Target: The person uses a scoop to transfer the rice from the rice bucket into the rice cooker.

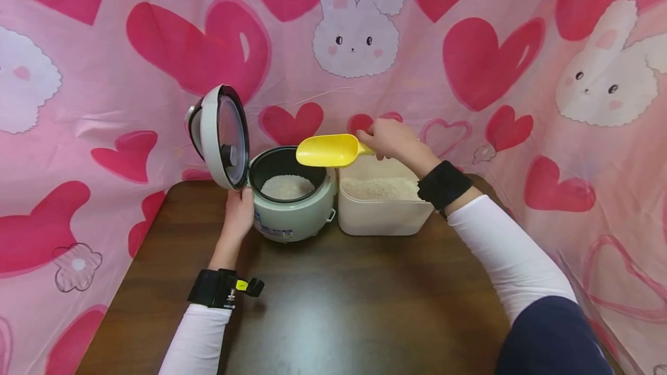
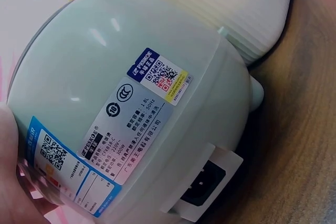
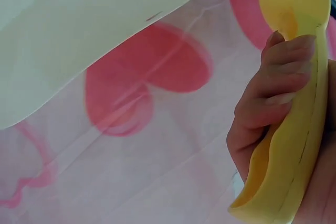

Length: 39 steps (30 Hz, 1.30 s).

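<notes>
A pale green rice cooker stands on the brown table with its lid swung up to the left; white rice lies in its black pot. My left hand rests against the cooker's left side, and the left wrist view shows the cooker's labelled body close up. My right hand grips the handle of a yellow scoop, held level over the cooker's right rim. In the right wrist view my fingers curl round the scoop handle.
A white plastic tub full of rice stands just right of the cooker, touching it. A pink cloth with hearts and bunnies hangs behind and to both sides. The table's near half is bare wood.
</notes>
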Motion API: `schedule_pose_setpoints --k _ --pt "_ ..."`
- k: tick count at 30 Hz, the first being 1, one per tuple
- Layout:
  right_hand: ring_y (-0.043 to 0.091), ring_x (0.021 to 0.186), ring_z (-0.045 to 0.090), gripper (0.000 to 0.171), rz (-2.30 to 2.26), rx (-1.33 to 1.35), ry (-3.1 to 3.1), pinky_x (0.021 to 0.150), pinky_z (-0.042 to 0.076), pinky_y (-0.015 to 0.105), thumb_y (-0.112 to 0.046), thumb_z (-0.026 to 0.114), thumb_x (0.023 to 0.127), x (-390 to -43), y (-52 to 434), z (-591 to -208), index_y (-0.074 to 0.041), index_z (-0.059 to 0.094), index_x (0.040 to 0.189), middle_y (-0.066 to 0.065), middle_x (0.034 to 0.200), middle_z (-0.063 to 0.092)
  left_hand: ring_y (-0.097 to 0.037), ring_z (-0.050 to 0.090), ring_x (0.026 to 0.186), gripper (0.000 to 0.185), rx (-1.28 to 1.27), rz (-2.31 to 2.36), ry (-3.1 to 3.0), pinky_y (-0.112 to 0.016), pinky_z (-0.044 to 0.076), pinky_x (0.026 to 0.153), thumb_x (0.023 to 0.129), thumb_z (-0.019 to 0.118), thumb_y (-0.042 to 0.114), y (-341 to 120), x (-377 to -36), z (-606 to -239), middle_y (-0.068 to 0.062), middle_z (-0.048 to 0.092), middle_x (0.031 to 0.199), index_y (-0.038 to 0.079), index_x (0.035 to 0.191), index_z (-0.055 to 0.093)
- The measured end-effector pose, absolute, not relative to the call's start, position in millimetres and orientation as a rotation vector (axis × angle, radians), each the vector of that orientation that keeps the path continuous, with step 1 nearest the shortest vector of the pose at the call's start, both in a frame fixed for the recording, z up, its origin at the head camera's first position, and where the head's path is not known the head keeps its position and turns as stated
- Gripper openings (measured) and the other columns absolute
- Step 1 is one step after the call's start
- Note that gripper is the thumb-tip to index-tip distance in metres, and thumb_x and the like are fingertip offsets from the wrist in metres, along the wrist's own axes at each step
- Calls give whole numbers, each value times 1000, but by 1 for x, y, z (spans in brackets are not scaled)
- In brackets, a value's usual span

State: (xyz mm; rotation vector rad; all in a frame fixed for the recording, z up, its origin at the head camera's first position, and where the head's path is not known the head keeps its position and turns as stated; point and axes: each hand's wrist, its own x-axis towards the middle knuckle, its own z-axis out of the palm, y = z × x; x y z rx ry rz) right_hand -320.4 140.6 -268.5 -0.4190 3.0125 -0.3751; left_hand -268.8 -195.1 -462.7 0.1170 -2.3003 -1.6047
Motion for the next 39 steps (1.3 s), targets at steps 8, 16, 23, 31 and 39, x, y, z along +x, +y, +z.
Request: schedule_pose_setpoints --k 8,16,23,31,39 --pt "29 68 60 51 -375 -303 2988 63 48 36 -46 46 107 -314 192 -269 -7 67 82 11 73 65 -41 42 142 52 134 -1627 -2280 -52 27 122 105 33 23 -193 -265 -462 -29 47 150 -9 144 45" --pt "28 60 58 53 -389 -245 3034 56 44 35 -45 47 104 -307 235 -273 -9 60 67 9 65 62 -43 39 145 54 148 -1626 -2283 -53 26 123 105 33 24 -195 -264 -463 -31 43 153 -10 147 41" --pt "27 60 47 52 -256 -210 3082 60 42 37 -44 49 104 -297 259 -282 -9 58 67 6 60 49 -42 40 144 53 124 -1624 -2276 -52 26 123 106 33 23 -194 -264 -462 -31 44 151 -10 146 43" --pt "35 63 55 46 43 -144 3228 62 55 49 -35 52 103 -283 259 -294 -4 61 69 13 64 57 -42 40 144 53 114 -1621 -2279 -52 26 123 105 33 22 -191 -264 -460 -31 43 151 -10 147 41" --pt "37 68 62 33 363 -108 3224 67 58 52 -27 66 99 -278 241 -304 2 68 83 14 68 59 -40 38 145 54 119 -1641 -2289 -52 26 123 105 33 23 -192 -263 -459 -29 41 154 -8 149 39"
